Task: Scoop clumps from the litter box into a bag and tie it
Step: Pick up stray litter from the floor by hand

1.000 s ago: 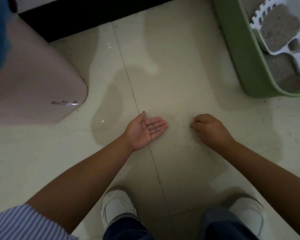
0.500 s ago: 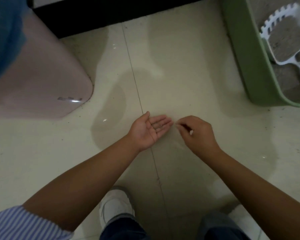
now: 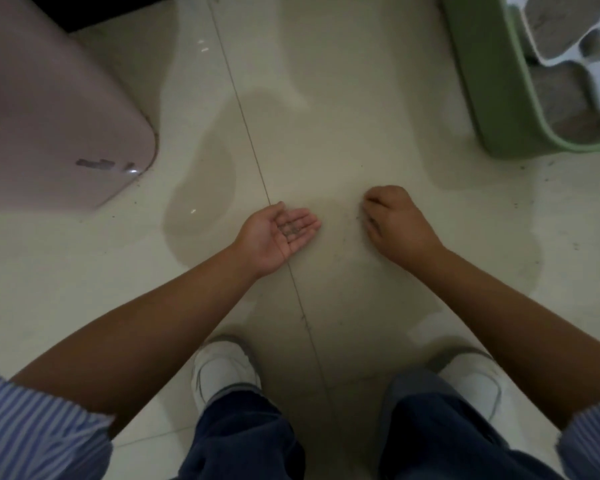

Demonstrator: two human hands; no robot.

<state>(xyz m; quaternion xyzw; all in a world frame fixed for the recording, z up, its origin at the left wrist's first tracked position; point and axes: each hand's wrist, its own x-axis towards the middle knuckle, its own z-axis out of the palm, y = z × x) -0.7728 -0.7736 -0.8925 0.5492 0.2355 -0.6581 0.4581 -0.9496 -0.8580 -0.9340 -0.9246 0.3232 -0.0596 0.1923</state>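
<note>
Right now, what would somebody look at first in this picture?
Probably the two hands low over the floor: the left hand lies palm up with grey litter grains on its fingers, and the right hand curls its fingertips down at the tiles. Next, the green litter box at upper right, with a white scoop resting in its litter.

Dim light on glossy cream floor tiles (image 3: 343, 98) — a pink rounded bin (image 3: 49, 116) stands upper left.

Single head view, looking steeply down at floor (image 3: 326, 98) from above, close over feet.
</note>
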